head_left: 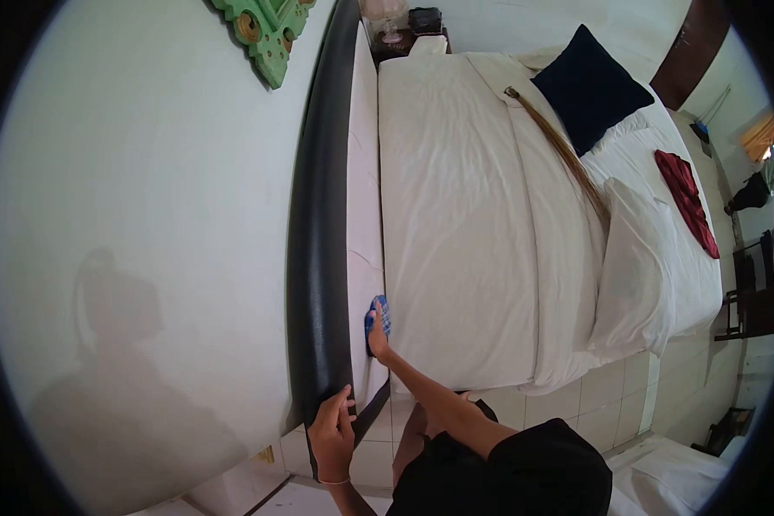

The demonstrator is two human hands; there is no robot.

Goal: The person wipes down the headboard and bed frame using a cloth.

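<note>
A blue checked cloth [373, 348] is pressed by my right hand [380, 331] against the white padded face of the headboard [364, 172], beside the bed's edge. Lower down, my left hand [334, 430] rests at the black rim [320, 284] of that headboard, near its end, with its fingers partly apart and nothing seen in it. The bed [456, 215], with a white sheet, lies just right of the cloth.
On the bed are a dark blue pillow [589, 90], a bundle of thin sticks [563, 150], a white pillow [636, 267] and a dark red cloth [686, 202]. A green carved frame [271, 39] hangs on the wall. A bedside table [391, 43] stands beyond.
</note>
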